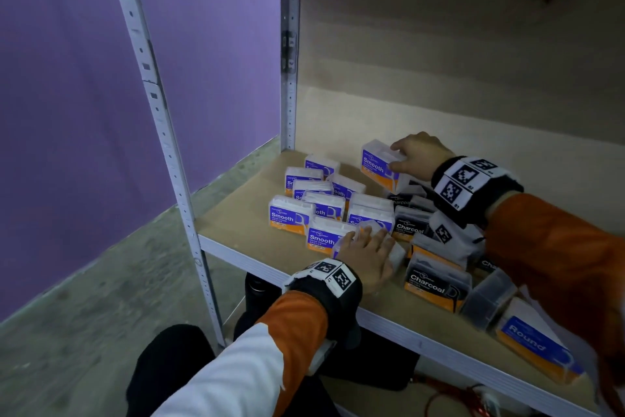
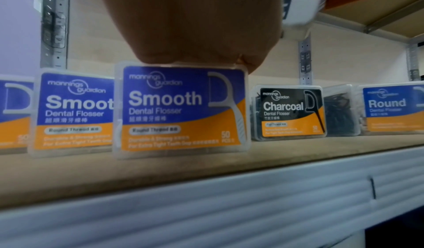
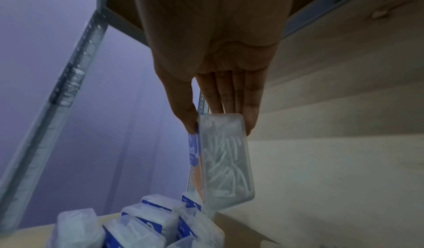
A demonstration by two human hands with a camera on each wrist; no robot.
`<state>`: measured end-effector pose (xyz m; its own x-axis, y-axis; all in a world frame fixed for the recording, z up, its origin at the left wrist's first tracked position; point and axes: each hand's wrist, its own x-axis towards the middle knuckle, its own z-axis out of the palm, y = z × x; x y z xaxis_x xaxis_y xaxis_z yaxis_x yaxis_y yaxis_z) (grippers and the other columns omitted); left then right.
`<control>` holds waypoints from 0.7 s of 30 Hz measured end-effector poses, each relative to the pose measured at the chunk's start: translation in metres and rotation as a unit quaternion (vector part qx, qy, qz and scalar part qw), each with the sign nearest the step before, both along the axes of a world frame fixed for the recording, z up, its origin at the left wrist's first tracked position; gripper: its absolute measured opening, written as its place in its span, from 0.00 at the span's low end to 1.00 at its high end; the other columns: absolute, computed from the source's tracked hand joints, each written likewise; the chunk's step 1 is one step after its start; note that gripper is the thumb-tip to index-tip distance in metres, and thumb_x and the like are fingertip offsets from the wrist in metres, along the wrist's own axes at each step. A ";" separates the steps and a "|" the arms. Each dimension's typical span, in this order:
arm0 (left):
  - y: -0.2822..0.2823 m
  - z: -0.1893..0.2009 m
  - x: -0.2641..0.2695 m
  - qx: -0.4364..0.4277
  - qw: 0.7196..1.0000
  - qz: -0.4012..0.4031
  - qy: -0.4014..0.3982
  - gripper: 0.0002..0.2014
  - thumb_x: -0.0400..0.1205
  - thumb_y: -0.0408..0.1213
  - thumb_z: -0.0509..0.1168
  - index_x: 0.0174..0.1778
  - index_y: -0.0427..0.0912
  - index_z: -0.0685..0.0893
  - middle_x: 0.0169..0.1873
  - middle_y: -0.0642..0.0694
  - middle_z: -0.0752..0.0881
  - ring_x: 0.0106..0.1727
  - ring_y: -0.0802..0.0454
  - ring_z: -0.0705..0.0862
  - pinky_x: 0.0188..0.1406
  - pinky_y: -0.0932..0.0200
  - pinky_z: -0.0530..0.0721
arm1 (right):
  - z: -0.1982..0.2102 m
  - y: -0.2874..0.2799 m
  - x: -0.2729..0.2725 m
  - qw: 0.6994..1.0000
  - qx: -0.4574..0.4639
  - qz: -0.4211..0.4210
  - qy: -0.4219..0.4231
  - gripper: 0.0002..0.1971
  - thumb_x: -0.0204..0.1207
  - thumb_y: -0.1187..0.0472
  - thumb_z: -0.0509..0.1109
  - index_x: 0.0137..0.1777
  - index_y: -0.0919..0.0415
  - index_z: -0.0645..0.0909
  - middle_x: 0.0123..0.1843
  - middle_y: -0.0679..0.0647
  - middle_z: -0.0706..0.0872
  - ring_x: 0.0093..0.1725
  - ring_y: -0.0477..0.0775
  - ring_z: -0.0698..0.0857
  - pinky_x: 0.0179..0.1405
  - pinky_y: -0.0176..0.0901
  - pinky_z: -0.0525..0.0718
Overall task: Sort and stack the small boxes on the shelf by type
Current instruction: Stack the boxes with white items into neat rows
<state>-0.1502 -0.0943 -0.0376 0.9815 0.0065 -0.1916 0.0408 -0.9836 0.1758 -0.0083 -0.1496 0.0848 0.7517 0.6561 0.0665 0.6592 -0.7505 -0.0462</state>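
The small boxes are clear plastic cases with rounded corners, each with a paper label across its front: blue over orange reading "Smooth", black over orange reading "Charcoal", and blue over orange reading "Round". White flossers show through the clear sides of the blue ones, dark ones through the black.

The right hand (image 1: pixel 417 155) pinches one Smooth box (image 1: pixel 381 164) by its end, thumb on the label side and straight fingers (image 3: pixel 226 92) along the back, holding it above the wooden shelf (image 1: pixel 236 213) near the back wall. Below and left of it, a cluster of Smooth boxes (image 1: pixel 319 207) stands close together on the board. The left hand (image 1: pixel 367 256) lies over the top of another Smooth box (image 2: pixel 183 108) at the shelf's front edge, fingers bent down around it, gripping it while it sits upright on the board. Just right of it stand the Charcoal boxes (image 1: pixel 436 283), and farther right a Round box (image 1: pixel 537 345) lies tilted. The shelf has a ribbed pale metal front rail (image 2: pixel 206 206) and perforated metal posts (image 1: pixel 162 125). Both wrists wear dark bands with square printed markers over orange sleeves.
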 end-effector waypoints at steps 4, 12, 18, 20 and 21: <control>0.001 0.000 0.000 -0.005 1.000 -0.005 0.018 0.27 0.89 0.44 0.42 0.84 0.43 0.43 0.84 0.45 0.41 0.84 0.43 0.39 0.83 0.44 0.40 | -0.006 0.021 0.018 1.000 -0.005 -0.001 0.003 0.25 0.78 0.54 0.68 0.72 0.66 0.74 0.70 0.64 0.80 0.66 0.62 0.81 0.60 0.45 0.79; 0.004 -0.001 0.005 -0.017 0.999 -0.015 0.034 0.28 0.89 0.44 0.43 0.84 0.43 0.42 0.84 0.45 0.38 0.84 0.43 0.36 0.82 0.45 0.36 | -0.020 0.050 0.052 1.000 -0.023 -0.004 0.018 0.25 0.78 0.56 0.68 0.71 0.68 0.74 0.69 0.66 0.79 0.66 0.64 0.80 0.63 0.48 0.78; 0.005 -0.004 0.006 -0.012 0.999 -0.024 0.024 0.29 0.88 0.45 0.44 0.84 0.42 0.44 0.84 0.44 0.40 0.84 0.41 0.37 0.82 0.44 0.38 | -0.032 0.064 0.067 0.998 -0.053 0.014 0.023 0.26 0.78 0.57 0.69 0.74 0.65 0.71 0.71 0.65 0.77 0.68 0.64 0.78 0.63 0.49 0.77; 0.007 -0.002 0.009 0.002 0.999 -0.035 0.022 0.29 0.88 0.47 0.45 0.84 0.42 0.46 0.84 0.44 0.42 0.84 0.41 0.40 0.82 0.43 0.42 | -0.037 0.067 0.071 0.998 -0.062 0.019 0.026 0.26 0.78 0.58 0.69 0.75 0.64 0.70 0.72 0.65 0.77 0.69 0.64 0.78 0.63 0.48 0.77; 0.009 0.000 0.011 0.010 0.999 -0.046 0.027 0.30 0.88 0.47 0.46 0.84 0.42 0.46 0.84 0.44 0.43 0.84 0.40 0.42 0.82 0.42 0.44 | -0.039 0.069 0.074 0.997 -0.066 0.021 0.028 0.26 0.78 0.58 0.69 0.75 0.64 0.69 0.72 0.65 0.76 0.69 0.65 0.77 0.63 0.48 0.77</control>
<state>-0.1397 -0.0850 -0.0373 0.9665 -0.0787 -0.2442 -0.0410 -0.9869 0.1559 0.0655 -0.0805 0.0462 0.7229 0.6880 -0.0642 0.6900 -0.7236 0.0145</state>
